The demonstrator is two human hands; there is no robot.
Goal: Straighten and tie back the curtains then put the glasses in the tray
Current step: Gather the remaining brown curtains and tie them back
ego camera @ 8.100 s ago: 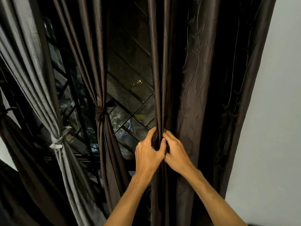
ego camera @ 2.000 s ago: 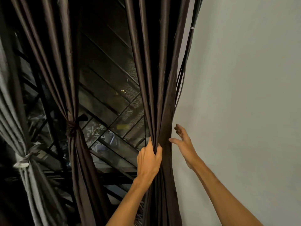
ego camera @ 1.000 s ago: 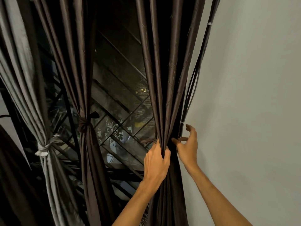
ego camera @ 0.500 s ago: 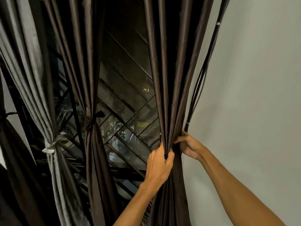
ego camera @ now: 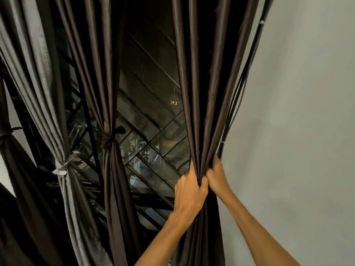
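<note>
Dark cloth fills the far left edge, where a dark curtain (ego camera: 11,169) is bound at its middle. Beside it, a grey curtain (ego camera: 38,83) is cinched by a pale tie (ego camera: 62,167). Next comes a tied brown curtain (ego camera: 107,83), held by a knot (ego camera: 106,140) of matching fabric in front of a window grille (ego camera: 153,143) of diagonal bars. Right of the glass, a person's left hand (ego camera: 190,191) clenches the gathered folds of a loose brown curtain (ego camera: 197,93), fingers curled round the bundle. The right hand (ego camera: 217,175) grasps the same bundle from the wall side, touching the left hand, with its fingertips hidden in the cloth. Thin cables (ego camera: 242,89) run down just beside this curtain, against a pale wall (ego camera: 297,131).
</note>
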